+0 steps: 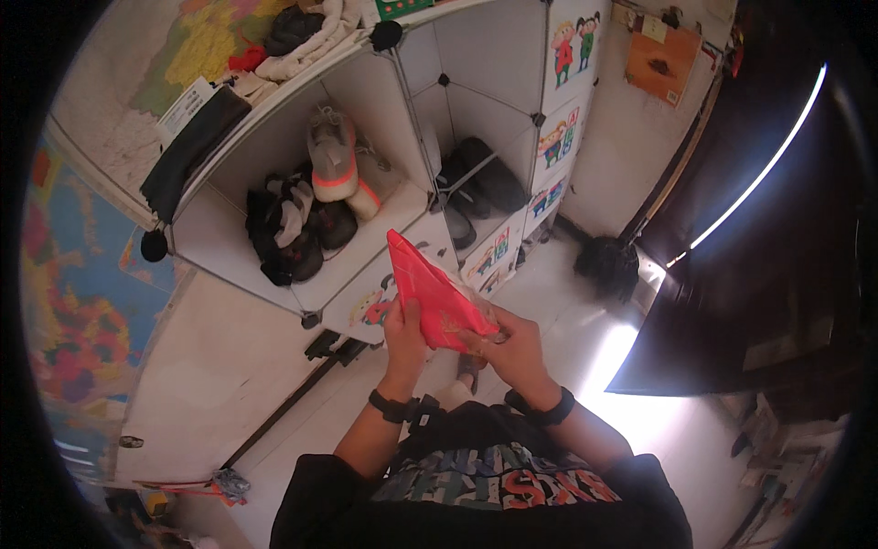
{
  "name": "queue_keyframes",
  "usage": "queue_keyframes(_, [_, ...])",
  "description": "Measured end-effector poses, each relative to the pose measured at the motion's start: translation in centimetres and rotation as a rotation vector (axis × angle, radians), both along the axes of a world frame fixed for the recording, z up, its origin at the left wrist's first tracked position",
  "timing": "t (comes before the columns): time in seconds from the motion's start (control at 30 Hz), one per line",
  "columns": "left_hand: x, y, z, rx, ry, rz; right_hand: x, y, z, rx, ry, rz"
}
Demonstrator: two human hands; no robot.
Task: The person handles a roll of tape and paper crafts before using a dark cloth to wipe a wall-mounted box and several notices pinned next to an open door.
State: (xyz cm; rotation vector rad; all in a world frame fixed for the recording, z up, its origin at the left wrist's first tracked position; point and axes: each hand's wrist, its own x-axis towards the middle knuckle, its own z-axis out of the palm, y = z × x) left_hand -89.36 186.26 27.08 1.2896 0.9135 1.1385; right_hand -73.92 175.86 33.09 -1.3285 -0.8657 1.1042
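A flat red packet (439, 302) with thin gold-coloured markings is held up in front of my body, one corner pointing up and away. My left hand (406, 340) grips its left edge, with the thumb on the face towards me. At the packet's lower right corner, my right hand (509, 346) pinches it with thumb and fingers. Some crumpled, clear or whitish material shows along its right edge. What lies behind the packet is hidden.
A white cube shelf (374, 257) ahead holds pale sneakers (334, 154), black shoes (334, 225) and dark slippers (490, 175). Folded dark cloth (195, 151) lies on its top. A dark door (741, 309) stands at the right, beside a black bristly thing (607, 267).
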Motion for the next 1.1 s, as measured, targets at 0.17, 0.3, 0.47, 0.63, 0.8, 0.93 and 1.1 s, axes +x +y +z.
queue_keyframes(0.17, [2.6,6.8,0.4,-0.168,-0.302,0.032,0.4,6.5,1.8,0.121,0.050,-0.099])
queue_keyframes(0.3, [4.0,12.4,2.3,-0.186,-0.413,0.042,1.0,12.6,4.1,0.308,-0.320,-0.152])
queue_keyframes(0.47, [5.6,16.6,4.0,0.241,-0.022,0.168,1.5,19.1,6.8,0.518,-0.875,-0.221])
queue_keyframes(0.63, [7.2,20.0,3.2,0.734,0.721,0.235,0.5,26.6,7.2,0.383,-1.256,0.009])
queue_keyframes(0.8, [8.1,21.1,1.0,0.761,0.814,0.150,-0.3,30.2,8.2,0.174,-1.465,0.250])
queue_keyframes(0.93, [7.3,20.5,0.5,0.763,0.765,0.167,-1.6,26.7,11.3,0.490,-1.625,0.175])
queue_keyframes(1.1, [6.2,19.9,1.0,0.758,0.667,0.185,-3.9,23.8,18.4,1.483,-1.222,0.144])
